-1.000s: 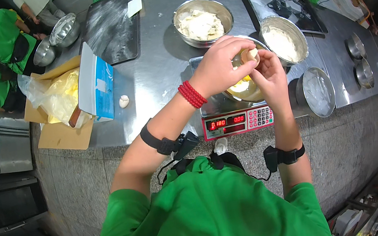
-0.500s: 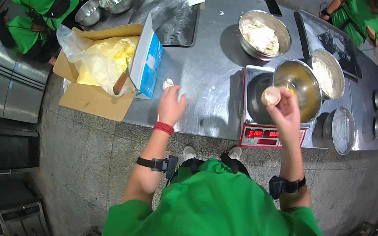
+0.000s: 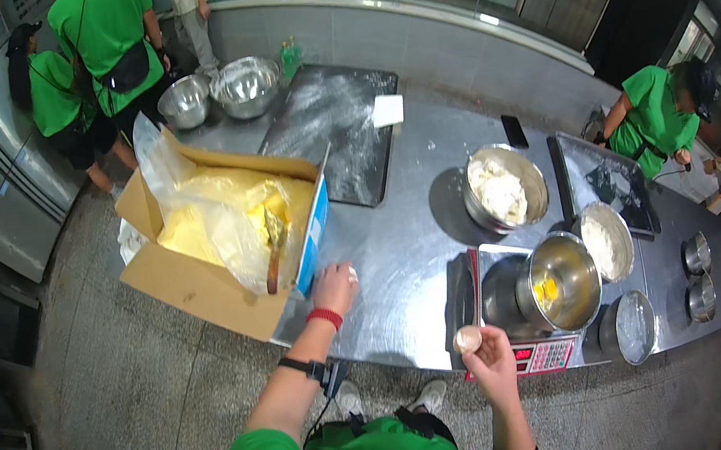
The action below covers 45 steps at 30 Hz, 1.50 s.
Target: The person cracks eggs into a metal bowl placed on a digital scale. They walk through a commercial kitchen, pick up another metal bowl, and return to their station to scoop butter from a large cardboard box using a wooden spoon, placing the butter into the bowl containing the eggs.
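Note:
My right hand (image 3: 493, 362) pinches an eggshell half (image 3: 468, 339), its hollow side showing, in front of the scale near the table's front edge. My left hand (image 3: 336, 291) rests low by the table edge beside the carton, fingers curled round a pale piece of eggshell (image 3: 352, 275), mostly covered. A steel bowl (image 3: 585, 293) with egg yolks (image 3: 545, 292) in it stands on the red-and-white digital scale (image 3: 553, 357). Behind the scale is a steel bowl of white, lumpy mixture (image 3: 499, 189).
An open cardboard carton (image 3: 189, 289) holds yellow fat in plastic, with a wooden-handled tool (image 3: 273, 267). Black trays (image 3: 343, 136) lie on the steel table. More bowls (image 3: 607, 241) stand right of the scale. Co-workers in green (image 3: 110, 38) stand far left; another person (image 3: 659, 114) is at right.
My right hand has drawn the eggshell half away from the bowl, leftward and nearer me. My left hand has closed over the shell piece on the table. The view has tilted up.

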Each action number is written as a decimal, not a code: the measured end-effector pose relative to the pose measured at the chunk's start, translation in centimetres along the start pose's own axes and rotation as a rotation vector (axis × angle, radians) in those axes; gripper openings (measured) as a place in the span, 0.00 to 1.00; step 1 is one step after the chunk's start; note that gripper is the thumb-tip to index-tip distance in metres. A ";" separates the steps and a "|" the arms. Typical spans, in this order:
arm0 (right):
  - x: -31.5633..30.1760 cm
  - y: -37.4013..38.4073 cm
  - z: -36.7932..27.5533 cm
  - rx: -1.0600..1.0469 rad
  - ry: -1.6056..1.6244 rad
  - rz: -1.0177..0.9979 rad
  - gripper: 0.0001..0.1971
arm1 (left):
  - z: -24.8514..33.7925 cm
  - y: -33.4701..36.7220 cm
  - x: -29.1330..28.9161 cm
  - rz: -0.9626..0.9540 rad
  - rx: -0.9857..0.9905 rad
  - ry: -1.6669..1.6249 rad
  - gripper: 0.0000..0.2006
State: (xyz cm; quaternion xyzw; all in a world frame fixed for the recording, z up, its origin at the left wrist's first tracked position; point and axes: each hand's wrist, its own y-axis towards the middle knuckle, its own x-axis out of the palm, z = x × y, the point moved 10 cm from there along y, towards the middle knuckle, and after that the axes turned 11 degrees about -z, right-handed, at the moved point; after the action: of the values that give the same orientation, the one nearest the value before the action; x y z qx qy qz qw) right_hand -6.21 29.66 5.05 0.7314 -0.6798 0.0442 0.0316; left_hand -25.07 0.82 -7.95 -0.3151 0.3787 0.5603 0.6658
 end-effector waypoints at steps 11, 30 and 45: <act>5.5 1.1 3.6 -0.020 -0.029 -0.043 0.21 | 10.7 -14.6 -7.2 -0.137 0.395 -0.706 0.24; 29.5 -9.2 -0.3 -0.180 -0.318 -1.333 0.19 | 10.6 -43.7 -15.5 0.789 -0.135 -0.294 0.33; 31.7 -40.9 1.1 -0.282 -0.236 -2.191 0.22 | 25.6 -72.1 -4.8 1.247 -0.886 -0.173 0.27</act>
State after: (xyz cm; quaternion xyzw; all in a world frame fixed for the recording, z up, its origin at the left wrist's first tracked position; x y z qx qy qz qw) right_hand 36.83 1.17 7.93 0.9260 0.3367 -0.1552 0.0717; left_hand 49.39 7.48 9.06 -0.2357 0.1731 0.9540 0.0656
